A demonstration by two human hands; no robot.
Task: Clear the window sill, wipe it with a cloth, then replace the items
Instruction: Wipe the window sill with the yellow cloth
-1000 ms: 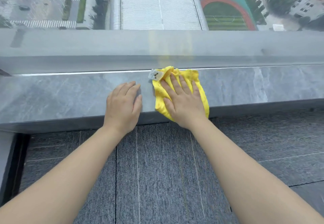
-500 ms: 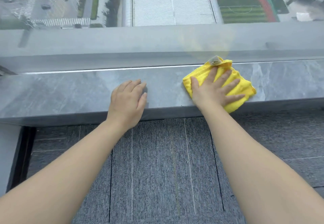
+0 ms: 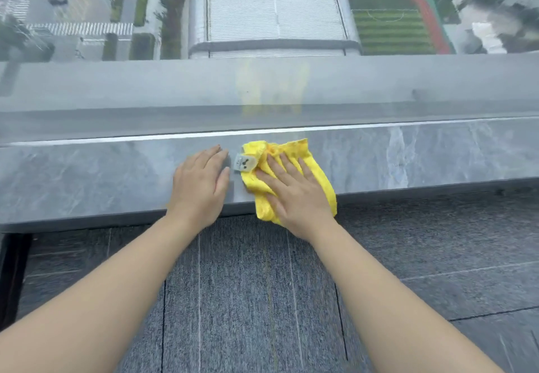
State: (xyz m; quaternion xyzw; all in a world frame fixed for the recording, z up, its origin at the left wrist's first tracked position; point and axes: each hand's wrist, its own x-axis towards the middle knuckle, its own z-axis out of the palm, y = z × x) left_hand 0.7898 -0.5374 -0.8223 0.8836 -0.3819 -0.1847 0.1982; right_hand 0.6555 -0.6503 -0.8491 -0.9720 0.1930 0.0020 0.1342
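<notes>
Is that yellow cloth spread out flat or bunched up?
Bunched up. The yellow cloth lies in rumpled folds under the right hand on the window sill, its label sticking out left, one corner overhanging the front edge.

2 hands (image 3: 201, 186) (image 3: 294, 194), 1 yellow cloth (image 3: 318, 180) w/ 1 tag (image 3: 245, 164), 1 sill (image 3: 87, 180)

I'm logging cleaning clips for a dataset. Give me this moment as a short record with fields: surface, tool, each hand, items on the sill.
surface: grey stone window sill
tool: yellow cloth, crumpled, its near edge over the sill's front
cloth tag: white label at its left end
right hand: flat, fingers spread, pressing the cloth
left hand: flat on bare sill, beside the cloth
items on sill: only the cloth in view
</notes>
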